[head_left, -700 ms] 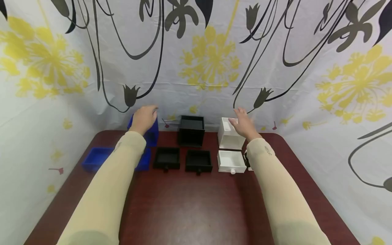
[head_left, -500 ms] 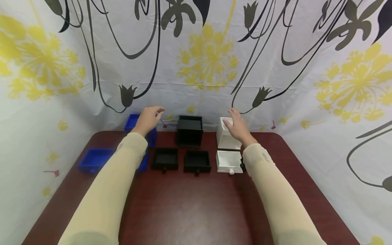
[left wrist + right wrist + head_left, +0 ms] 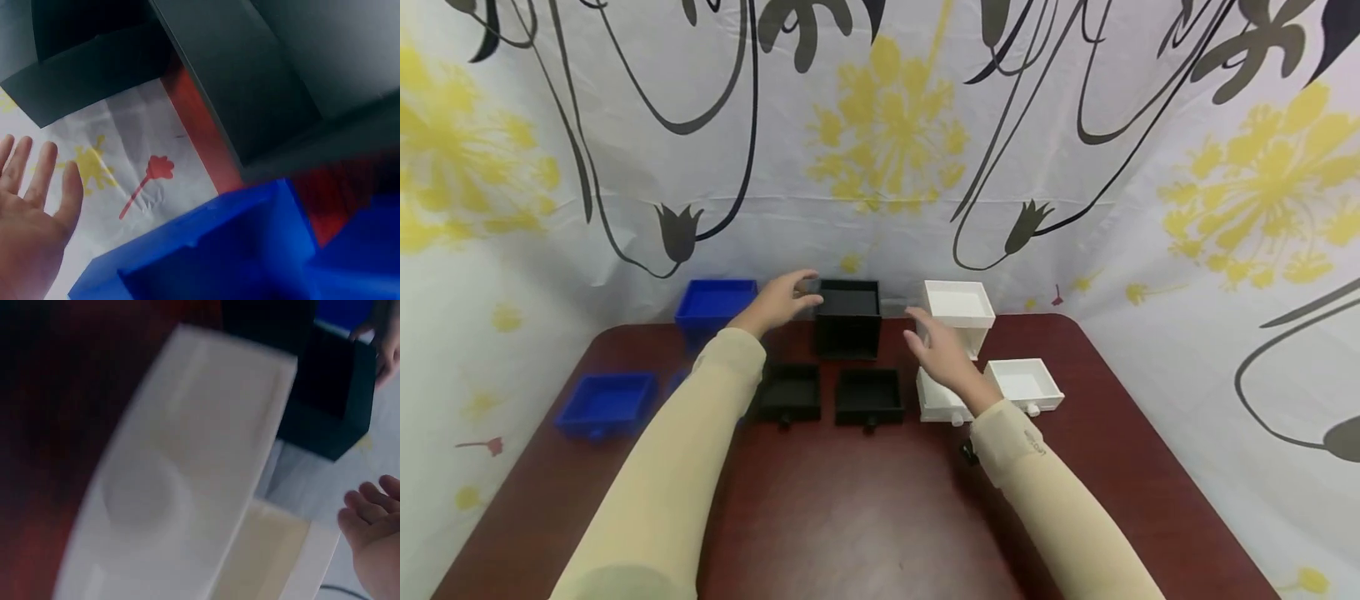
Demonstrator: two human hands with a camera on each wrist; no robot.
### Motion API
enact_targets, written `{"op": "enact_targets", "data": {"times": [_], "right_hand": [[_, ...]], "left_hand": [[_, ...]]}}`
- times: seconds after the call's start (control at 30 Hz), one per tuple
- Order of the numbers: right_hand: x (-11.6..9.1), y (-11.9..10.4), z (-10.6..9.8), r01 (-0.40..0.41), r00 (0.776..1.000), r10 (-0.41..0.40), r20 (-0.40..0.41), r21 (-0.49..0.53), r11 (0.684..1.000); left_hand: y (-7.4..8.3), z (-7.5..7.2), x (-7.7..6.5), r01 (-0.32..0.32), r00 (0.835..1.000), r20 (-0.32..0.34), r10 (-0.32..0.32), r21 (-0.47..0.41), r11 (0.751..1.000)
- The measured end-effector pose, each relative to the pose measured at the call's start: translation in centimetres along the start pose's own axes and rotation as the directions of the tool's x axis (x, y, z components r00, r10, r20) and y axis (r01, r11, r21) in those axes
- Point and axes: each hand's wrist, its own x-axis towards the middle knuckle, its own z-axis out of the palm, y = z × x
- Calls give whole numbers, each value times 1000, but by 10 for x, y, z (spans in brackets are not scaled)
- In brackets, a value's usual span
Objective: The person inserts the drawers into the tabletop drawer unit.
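Note:
In the head view my left hand (image 3: 780, 302) hovers just left of the black box (image 3: 848, 333), thumb and fingers apart and holding nothing. My right hand (image 3: 945, 357), fingers spread and also bare, is over a small white drawer (image 3: 932, 400), in front of the white box (image 3: 958, 307). To the left hand's left stands the blue box (image 3: 711, 304), partly covered by that arm. Two black drawers (image 3: 790, 393) with knobs lie before the black box. The left wrist view shows the left hand (image 3: 37, 212) with extended fingers; the right wrist view shows relaxed fingers on the right hand (image 3: 375, 531).
A second white drawer (image 3: 1026, 382) lies right of the right hand. At the far left is a blue drawer (image 3: 606, 400); another blue piece is mostly hidden by the left sleeve. The dark red table (image 3: 865, 508) meets a patterned cloth (image 3: 820, 167) behind and at both sides.
Both hands move: the left goes right from the blue box toward the black one, the right goes left and nearer, uncovering the white box's top and the second white drawer. The head view shifts slightly.

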Motion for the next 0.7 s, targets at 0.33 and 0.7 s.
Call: {"op": "enact_targets", "data": {"times": [0.33,0.7], "right_hand": [[-38,-41,25,-243,968,249,13,272,931],[-72,-43,56,-546,838,398,373,575,610]], "left_hand": [[-13,7,6,-27,996,80,30,-36,999],[-26,13,12,-65,988,139,71,-45,997]]}}
